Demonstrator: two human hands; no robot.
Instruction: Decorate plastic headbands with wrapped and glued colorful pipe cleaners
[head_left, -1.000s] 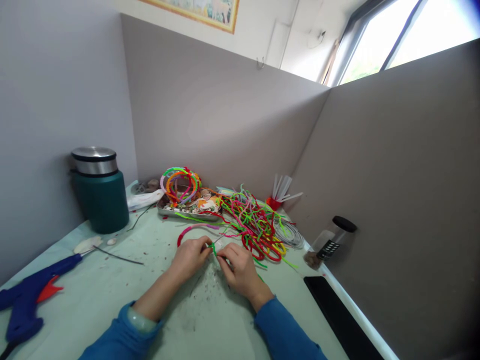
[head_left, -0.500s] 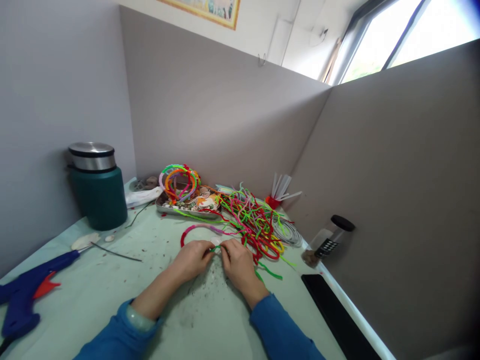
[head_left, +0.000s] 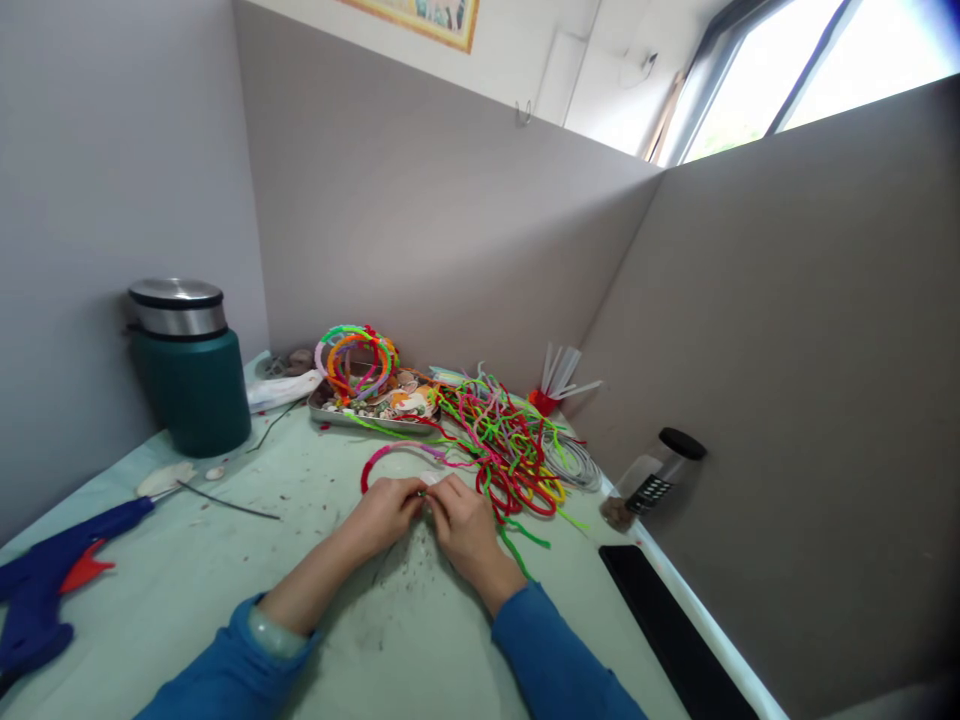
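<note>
My left hand (head_left: 384, 514) and my right hand (head_left: 463, 520) meet at the middle of the table, fingers pinched together on a green pipe cleaner (head_left: 517, 540) that trails off to the right past my right hand. A small white piece (head_left: 433, 479) lies just beyond the fingertips. A red and pink hoop (head_left: 390, 456) curves on the table right behind my hands. A tangled heap of coloured pipe cleaners (head_left: 502, 440) lies beyond my right hand.
A metal tray (head_left: 330, 412) with shells and bright rings (head_left: 354, 358) sits at the back. A teal flask (head_left: 190, 370) stands at the left, a blue glue gun (head_left: 45, 590) at the near left. A jar (head_left: 651, 482) and a black slab (head_left: 675, 640) lie at the right. Grey partitions enclose the table.
My hands have drawn closer together until the fingertips touch, and the green pipe cleaner's visible length between them has shortened. The view has shifted slightly.
</note>
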